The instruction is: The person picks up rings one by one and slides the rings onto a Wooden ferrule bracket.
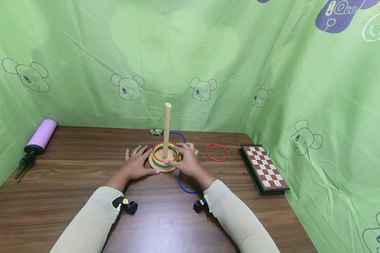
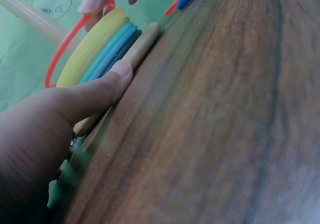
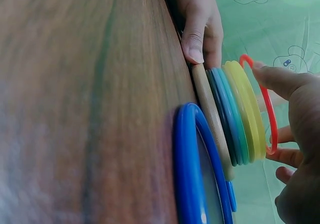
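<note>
At the middle of the counter (image 1: 82,196) stands a wooden base (image 1: 155,167) with an upright peg (image 1: 167,130), and a stack of rings (image 1: 165,153) lies around the peg: red on top, then yellow, teal and blue. The left hand (image 1: 138,163) lies flat at 9 o'clock of the base, fingers straight and spread, its thumb (image 2: 107,87) pressed against the base's rim. The right hand (image 1: 187,161) sits at 3 o'clock; its fingers bend over the stack and a fingertip (image 3: 265,74) touches the red top ring (image 3: 270,109), though I cannot tell whether it pinches the ring or only rests on it.

A loose blue ring (image 1: 187,184) lies at 5 o'clock, partly under the right wrist; another blue ring (image 1: 178,135) peeks out behind the peg at 12, and a red ring (image 1: 216,152) lies apart at 3 o'clock. A small toy car (image 1: 156,131) sits at 11, a purple pump (image 1: 39,138) far off at 9, a chessboard (image 1: 263,168) far off at 3.

The rings look like thin, light, stiff plastic hoops, smooth and likely a bit slippery; a pinch on the rim at the near edge should lift one straight up the peg. The base seems light enough to slide, so bracing its edge makes sense.
</note>
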`<action>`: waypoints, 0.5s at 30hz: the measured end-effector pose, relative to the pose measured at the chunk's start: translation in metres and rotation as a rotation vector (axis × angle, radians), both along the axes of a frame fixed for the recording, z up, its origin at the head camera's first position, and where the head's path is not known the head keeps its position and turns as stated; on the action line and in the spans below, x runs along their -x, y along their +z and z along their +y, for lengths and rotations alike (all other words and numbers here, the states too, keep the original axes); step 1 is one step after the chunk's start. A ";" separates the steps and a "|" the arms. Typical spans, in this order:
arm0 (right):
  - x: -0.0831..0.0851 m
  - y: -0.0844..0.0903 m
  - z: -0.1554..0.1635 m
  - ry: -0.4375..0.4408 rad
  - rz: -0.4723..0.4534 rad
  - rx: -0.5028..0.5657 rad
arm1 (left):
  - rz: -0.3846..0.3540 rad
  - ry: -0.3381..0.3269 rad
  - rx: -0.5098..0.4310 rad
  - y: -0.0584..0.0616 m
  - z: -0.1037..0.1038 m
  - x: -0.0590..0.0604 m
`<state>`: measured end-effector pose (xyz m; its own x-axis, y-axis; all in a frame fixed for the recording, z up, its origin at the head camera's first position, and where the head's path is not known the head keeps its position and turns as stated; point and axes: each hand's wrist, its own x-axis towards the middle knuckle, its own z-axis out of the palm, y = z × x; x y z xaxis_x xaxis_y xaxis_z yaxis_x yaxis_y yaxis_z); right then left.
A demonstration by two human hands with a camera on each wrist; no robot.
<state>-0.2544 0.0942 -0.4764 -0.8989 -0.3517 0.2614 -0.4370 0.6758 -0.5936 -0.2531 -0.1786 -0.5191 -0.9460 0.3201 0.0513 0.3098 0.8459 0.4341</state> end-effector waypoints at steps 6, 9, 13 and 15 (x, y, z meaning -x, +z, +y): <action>0.000 -0.002 0.001 0.010 -0.010 -0.008 | -0.005 0.003 0.002 0.000 0.000 0.000; 0.001 -0.003 0.001 0.012 -0.012 -0.011 | -0.004 0.004 -0.002 -0.001 0.000 0.000; 0.002 -0.004 0.002 0.006 -0.009 -0.024 | -0.003 0.005 -0.005 0.000 0.000 0.000; 0.003 -0.004 0.002 0.002 -0.007 -0.033 | 0.000 0.006 -0.004 0.000 0.000 0.000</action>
